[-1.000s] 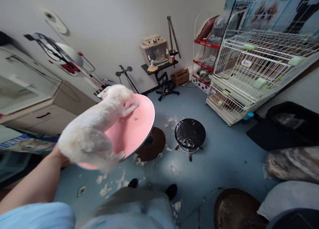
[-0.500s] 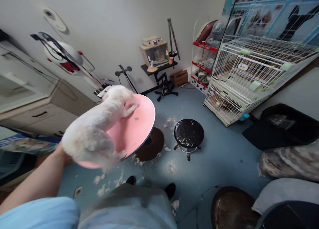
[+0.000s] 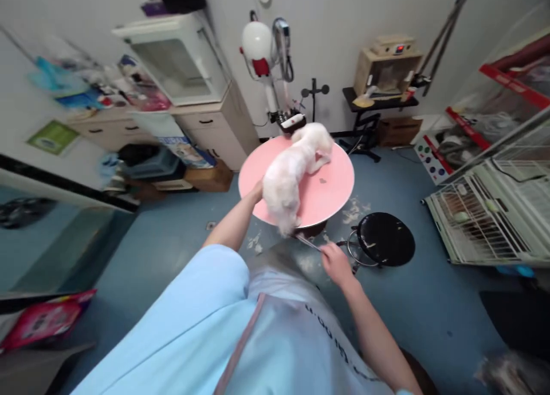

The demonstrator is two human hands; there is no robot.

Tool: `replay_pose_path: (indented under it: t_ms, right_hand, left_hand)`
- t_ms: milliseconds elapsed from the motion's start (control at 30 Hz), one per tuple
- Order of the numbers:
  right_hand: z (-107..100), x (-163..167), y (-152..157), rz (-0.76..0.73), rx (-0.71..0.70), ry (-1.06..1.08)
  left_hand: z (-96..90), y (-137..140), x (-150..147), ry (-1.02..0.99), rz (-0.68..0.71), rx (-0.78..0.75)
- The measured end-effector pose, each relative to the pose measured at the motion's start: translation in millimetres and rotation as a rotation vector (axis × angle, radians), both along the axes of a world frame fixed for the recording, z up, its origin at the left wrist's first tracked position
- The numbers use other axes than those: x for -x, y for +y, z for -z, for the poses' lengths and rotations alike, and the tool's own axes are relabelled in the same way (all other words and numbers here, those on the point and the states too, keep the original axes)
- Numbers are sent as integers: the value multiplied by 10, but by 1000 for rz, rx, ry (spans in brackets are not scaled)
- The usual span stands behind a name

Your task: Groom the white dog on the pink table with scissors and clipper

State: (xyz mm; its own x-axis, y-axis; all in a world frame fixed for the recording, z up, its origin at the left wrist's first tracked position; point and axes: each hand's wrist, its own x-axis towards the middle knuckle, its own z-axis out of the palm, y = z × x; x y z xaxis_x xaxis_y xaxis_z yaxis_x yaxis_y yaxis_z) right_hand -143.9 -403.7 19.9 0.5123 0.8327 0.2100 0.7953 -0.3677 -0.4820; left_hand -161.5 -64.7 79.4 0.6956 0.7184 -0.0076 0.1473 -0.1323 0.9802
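A white dog [image 3: 287, 174] with close-cut fur stands or crouches on a round pink table [image 3: 251, 165], its head towards the wall and its rump towards me. My left hand [image 3: 256, 192] rests against the dog's left flank, with its fingers hidden behind the body. Closed around the handle of thin metal scissors [image 3: 310, 243], my right hand [image 3: 337, 263] is in front of the table's near edge. The blades point up and left at the fur of the dog's hind end; whether they touch it I cannot tell.
A black round stool [image 3: 385, 239] stands right of the table. Clumps of cut fur [image 3: 356, 210] lie on the blue floor. White wire cages [image 3: 476, 217] are at the right, cabinets [image 3: 206, 122] at the left. A dryer [image 3: 258, 42] on a stand rises behind the table.
My view has swung left and the table now sits mid-frame. My right hand has come into view with the scissors. My left hand remains at the dog's flank.
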Motion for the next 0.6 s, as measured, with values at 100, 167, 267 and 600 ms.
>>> replay_pose_path:
  t_ms: [100, 167, 267, 600]
  right_hand:
    - [-282, 101, 911, 4, 125, -144]
    - [-376, 171, 1285, 13, 318, -229]
    - [-355, 372, 1393, -78, 631, -221]
    - [-150, 558, 1402, 143, 717, -80]
  left_hand:
    - [254, 262, -26, 53, 8, 31]
    - [370, 369, -44, 90, 26, 33]
    - [500, 442, -70, 129, 111, 9]
    - [760, 541, -182, 187, 373, 11]
